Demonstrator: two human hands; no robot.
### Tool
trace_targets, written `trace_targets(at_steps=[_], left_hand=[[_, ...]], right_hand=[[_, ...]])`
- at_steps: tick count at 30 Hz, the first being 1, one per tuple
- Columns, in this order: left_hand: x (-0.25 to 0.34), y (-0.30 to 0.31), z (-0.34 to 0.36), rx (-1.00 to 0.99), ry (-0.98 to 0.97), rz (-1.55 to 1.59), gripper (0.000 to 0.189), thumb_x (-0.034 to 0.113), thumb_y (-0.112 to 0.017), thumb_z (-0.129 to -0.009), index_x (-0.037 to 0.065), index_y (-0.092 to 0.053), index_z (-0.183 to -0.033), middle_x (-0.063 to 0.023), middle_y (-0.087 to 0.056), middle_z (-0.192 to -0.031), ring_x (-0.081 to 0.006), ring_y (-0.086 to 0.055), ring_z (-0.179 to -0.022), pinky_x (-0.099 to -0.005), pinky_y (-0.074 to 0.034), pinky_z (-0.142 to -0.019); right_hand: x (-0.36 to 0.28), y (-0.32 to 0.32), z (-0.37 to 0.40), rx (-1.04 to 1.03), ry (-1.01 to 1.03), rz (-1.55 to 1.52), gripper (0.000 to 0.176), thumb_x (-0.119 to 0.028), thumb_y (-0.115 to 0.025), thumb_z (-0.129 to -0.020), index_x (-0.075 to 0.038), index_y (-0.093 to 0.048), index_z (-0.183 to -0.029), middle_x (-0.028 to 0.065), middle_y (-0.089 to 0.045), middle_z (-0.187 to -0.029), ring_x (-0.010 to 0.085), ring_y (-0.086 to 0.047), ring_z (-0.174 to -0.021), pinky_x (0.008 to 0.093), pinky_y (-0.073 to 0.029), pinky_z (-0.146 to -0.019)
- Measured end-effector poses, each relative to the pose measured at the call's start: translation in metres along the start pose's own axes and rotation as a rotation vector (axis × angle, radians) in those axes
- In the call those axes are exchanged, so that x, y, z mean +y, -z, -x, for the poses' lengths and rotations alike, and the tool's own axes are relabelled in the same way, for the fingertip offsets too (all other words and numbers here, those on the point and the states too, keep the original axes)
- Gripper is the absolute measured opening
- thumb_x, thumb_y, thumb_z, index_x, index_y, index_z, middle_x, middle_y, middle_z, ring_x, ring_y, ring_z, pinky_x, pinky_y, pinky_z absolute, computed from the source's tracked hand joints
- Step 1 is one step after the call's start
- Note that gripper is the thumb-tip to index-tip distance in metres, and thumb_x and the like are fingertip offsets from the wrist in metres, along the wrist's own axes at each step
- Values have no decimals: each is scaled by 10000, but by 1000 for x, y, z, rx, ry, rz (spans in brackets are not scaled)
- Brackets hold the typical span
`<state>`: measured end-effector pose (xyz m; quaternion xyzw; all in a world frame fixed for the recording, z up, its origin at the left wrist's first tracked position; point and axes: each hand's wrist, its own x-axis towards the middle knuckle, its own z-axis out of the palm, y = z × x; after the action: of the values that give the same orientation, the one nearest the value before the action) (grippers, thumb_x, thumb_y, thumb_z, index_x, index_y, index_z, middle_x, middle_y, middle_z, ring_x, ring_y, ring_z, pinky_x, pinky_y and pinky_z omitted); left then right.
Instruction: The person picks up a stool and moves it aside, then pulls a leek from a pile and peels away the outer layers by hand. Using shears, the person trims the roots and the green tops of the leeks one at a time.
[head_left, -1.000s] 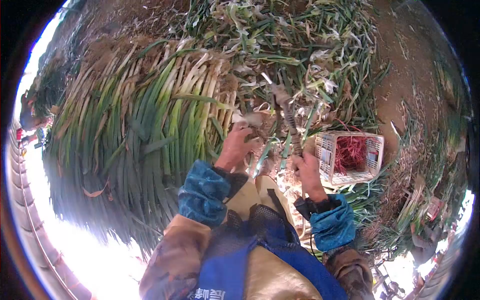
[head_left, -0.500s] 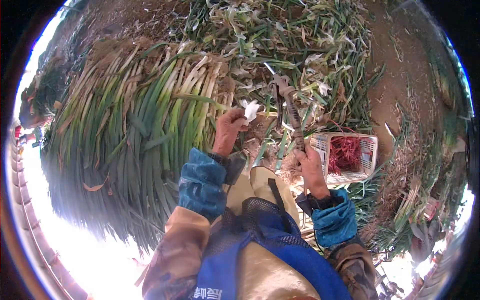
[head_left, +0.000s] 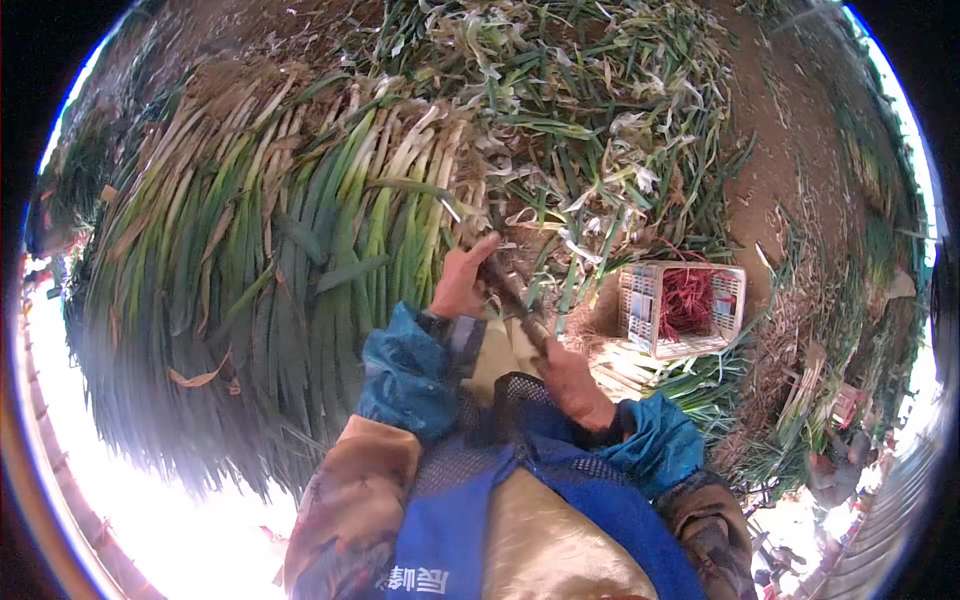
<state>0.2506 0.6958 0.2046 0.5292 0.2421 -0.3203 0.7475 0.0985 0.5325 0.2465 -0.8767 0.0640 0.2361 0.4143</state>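
My right hand (head_left: 577,385) is closed around the rear end of a long, wrapped wand-like tool (head_left: 508,290). The tool slants up and left, ending in a thin, shiny metal tip beside the leeks. Farther forward, my left hand (head_left: 462,282) has its fingers bent over the same tool, partly blurred. Just left of that hand lies a thick pile of long green-and-white leeks (head_left: 330,230), with roots toward the top and dark leaves toward me. A single leaf (head_left: 415,187) lies crosswise over their pale stems near the tool's tip.
To the right stands a white plastic basket (head_left: 652,345) with red strings (head_left: 686,300) inside. A heap of leaf scraps and peelings (head_left: 600,130) covers the ground ahead. Pale stalks (head_left: 625,368) lie below the basket, and brown soil (head_left: 775,170) shows at right.
The tool has swung left and down with my right hand, its tip now by the leek pile. The white peel strip in my left hand no longer shows; that hand now meets the tool.
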Motion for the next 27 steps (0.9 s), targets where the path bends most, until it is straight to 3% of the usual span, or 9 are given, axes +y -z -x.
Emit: trace_targets(at_steps=[4, 9, 12, 15, 16, 19, 20, 24, 27], left_hand=[[-12, 54, 12, -23, 206, 121, 152, 172, -578, -798, 23, -557, -816, -31, -547, -727, -155, -576, -650, -277, -460, -563], [-7, 63, 23, -141, 94, 152, 260, 147, -577, -770, -20, -556, -968, -56, -577, -842, -170, -582, -753, -303, -459, -715], [-26, 80, 3, -234, -4, -93, 298, 150, -589, -746, -12, -561, -995, -28, -565, -839, -135, -546, -796, -276, -420, -754], [-45, 95, -14, -196, 88, -168, 304, 164, -596, -733, -6, -565, -984, -31, -562, -834, -136, -550, -818, -268, -419, -759], [-62, 104, -22, -216, 17, -208, 310, 166, -596, -732, -6, -560, -987, -29, -561, -825, -135, -548, -792, -268, -428, -737], [-75, 100, -26, -143, -108, -186, 322, 184, -594, -733, 3, -554, -996, -21, -557, -798, -128, -537, -752, -265, -439, -698], [-67, 91, -26, -91, -127, -165, 325, 195, -594, -735, 10, -553, -999, -19, -555, -791, -125, -533, -748, -264, -440, -692], [-56, 89, -74, -47, -240, -223, 314, 272, -583, -761, 60, -562, -992, -6, -548, -776, -123, -536, -749, -270, -436, -670], [-45, 78, -84, 95, 111, 124, 295, 380, -550, -813, 116, -569, -944, 3, -553, -784, -143, -543, -736, -298, -423, -619]], right_hand=[[-25, -19, -4, -144, 25, -90, 334, -266, -601, -785, -8, -485, -961, 268, -542, -893, 421, -542, -879, 454, -423, -743], [-43, -33, -73, -186, 57, -215, 743, -297, -696, -699, -10, -351, -1291, 187, -454, -1205, 273, -465, -1122, 348, -371, -944], [-47, -67, -98, -232, -4, -680, 815, -255, -697, -680, -4, -277, -1332, 187, -386, -1283, 258, -387, -1206, 349, -313, -998], [-9, -115, -102, -156, -8, -612, 734, -244, -658, -683, -6, -325, -1291, 166, -493, -1150, 278, -469, -1106, 371, -354, -959], [-1, -121, -107, -224, 65, -788, 725, -187, -624, -685, -1, -301, -1306, 167, -489, -1158, 284, -461, -1118, 361, -346, -964], [7, -106, -123, -293, -10, -581, 800, -137, -650, -671, -14, -246, -1351, 151, -442, -1233, 238, -410, -1191, 335, -317, -1005], [9, -110, -136, -181, 103, -684, 757, -167, -657, -662, -24, -299, -1313, 162, -489, -1173, 263, -467, -1134, 342, -362, -955], [3, -86, -183, -228, -73, -445, 688, -222, -653, -666, -32, -343, -1250, 218, -532, -1075, 332, -524, -1041, 370, -400, -892], [4, -72, -190, -232, -40, -400, 681, -273, -650, -672, -33, -347, -1232, 252, -540, -1021, 391, -539, -985, 405, -417, -850]])
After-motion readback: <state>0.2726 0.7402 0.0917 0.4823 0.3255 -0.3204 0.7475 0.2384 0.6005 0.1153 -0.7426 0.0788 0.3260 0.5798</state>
